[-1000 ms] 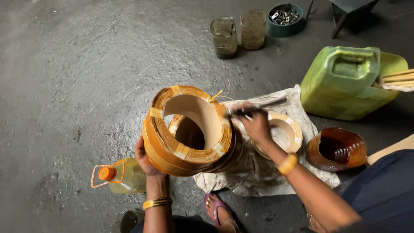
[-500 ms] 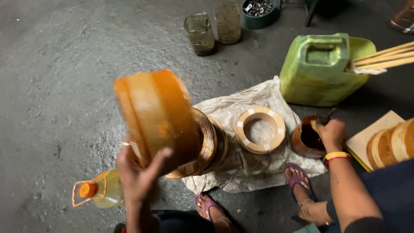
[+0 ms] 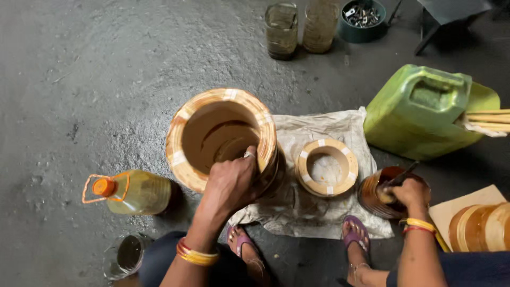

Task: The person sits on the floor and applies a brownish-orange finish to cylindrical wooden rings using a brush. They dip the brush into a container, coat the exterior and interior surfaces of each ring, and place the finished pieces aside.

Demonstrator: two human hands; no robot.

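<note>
My left hand (image 3: 232, 183) grips the near rim of a large tan paper-wound ring coil (image 3: 220, 135), held tilted with its hollow facing up over a stained white cloth (image 3: 324, 210). My right hand (image 3: 409, 192) holds a dark brush (image 3: 399, 175) dipped into a round brown tin of varnish (image 3: 388, 192) at the right. A smaller tan ring coil (image 3: 326, 167) lies flat on the cloth between both hands.
A green plastic jerrycan (image 3: 425, 111) stands at the right with wooden sticks (image 3: 486, 119) beside it. A yellow oil bottle with an orange cap (image 3: 130, 191) lies at the left. Two glass jars (image 3: 280, 29) and a bowl of hardware (image 3: 362, 18) sit far back. More coils (image 3: 478, 226) rest on a board.
The large coil has turned in my left hand from its outer side facing me to its hollow facing up. My right hand stayed at the tin with the brush.
</note>
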